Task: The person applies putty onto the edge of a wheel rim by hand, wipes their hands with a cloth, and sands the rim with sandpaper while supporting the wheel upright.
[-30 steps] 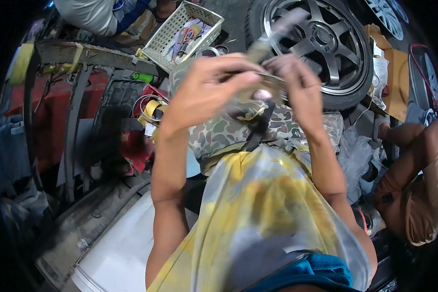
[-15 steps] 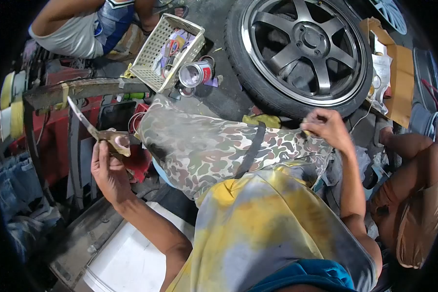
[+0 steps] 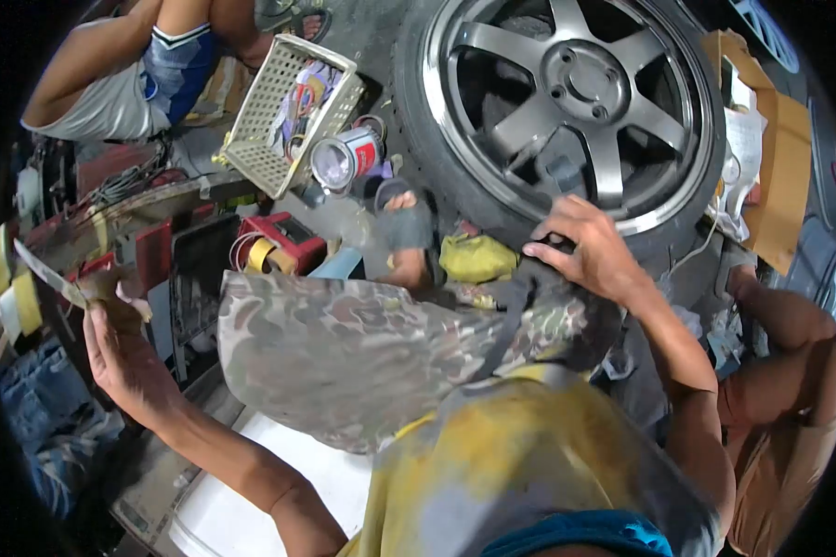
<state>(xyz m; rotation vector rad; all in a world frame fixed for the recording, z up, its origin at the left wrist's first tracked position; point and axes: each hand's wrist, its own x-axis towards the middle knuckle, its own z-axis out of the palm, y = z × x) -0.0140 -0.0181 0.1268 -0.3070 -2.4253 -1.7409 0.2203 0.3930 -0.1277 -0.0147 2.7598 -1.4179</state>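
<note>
"What is the left hand doing?"

"The left hand (image 3: 125, 367) is off at the left, its fingers clamped on a pale blade (image 3: 46, 267) and a brownish piece (image 3: 102, 283), right where the two meet. The brownish piece carries a pinkish patch (image 3: 137, 303), rather blurred."

"And the right hand?"

"Well apart from the left. The right hand (image 3: 590, 246) has its fingers curled, in front of the lower edge of the wheel (image 3: 608, 111). Whether it grips anything small, I can't tell."

"What's between them?"

"Camouflage cloth (image 3: 316, 362), spread across the lap, with a crumpled yellow cloth (image 3: 478, 258) just beyond it, near the tyre."

"Any containers?"

"A tin can (image 3: 346, 160) with a red-and-white label, its open mouth in view. The inside looks greyish; I can't make out the contents. Just beside it is a cream lattice basket (image 3: 253, 169)."

"Full?"

"Partly. It holds scissors (image 3: 299, 97) with reddish handles, among purple and white bits too small to name."

"And on the far side of the wheel?"

"An open cardboard box (image 3: 782, 186), with white papers (image 3: 741, 139) in it, some crumpled. Farther out, at the upper left, another person's bare legs (image 3: 93, 60) show below pale shorts."
</note>
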